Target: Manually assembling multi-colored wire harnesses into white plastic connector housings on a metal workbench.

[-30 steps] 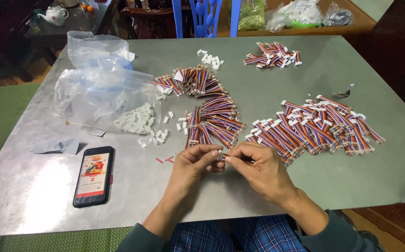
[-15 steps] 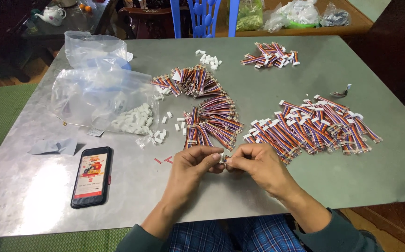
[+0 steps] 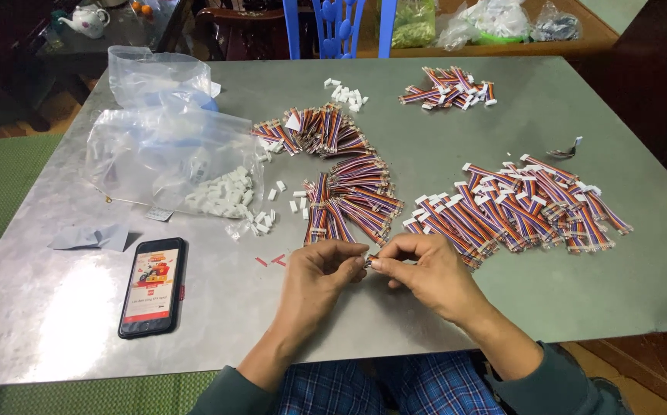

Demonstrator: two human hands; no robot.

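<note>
Held item: we see a small connector piece [image 3: 367,261] pinched between both hands, just above the near edge of the bench [image 3: 548,300]; too small for us to tell its parts.
Left hand [image 3: 319,270]: fingers [image 3: 352,250] curled and pressed together on the left end of the piece.
Right hand [image 3: 425,270]: fingers [image 3: 383,263] closed in a pinch on its right end, thumb tip meeting the left hand's.
Nearest stock: we count a curved row of striped wire bundles [image 3: 349,188], running from just beyond the hands toward the middle of the bench.
Right heap: a broad pile of wire leads with white plugs [image 3: 522,204], right of the hands, near but not touching them.
Far heap: a smaller cluster of leads [image 3: 449,87] near the far edge, well apart.
Loose housings: white plastic shells [image 3: 233,192] spilling from a clear bag [image 3: 172,157]; a few more white shells [image 3: 346,92] at the far side.
Scraps: two small red bits [image 3: 272,261] left of the left hand.
Other: a black phone [image 3: 153,287] lying face up, and a folded grey paper [image 3: 91,237] beside it.
Progress, as we judge it: the right heap looks fitted with plugs, so a good share seems done; the curved row and the many loose shells suggest plenty left.
</note>
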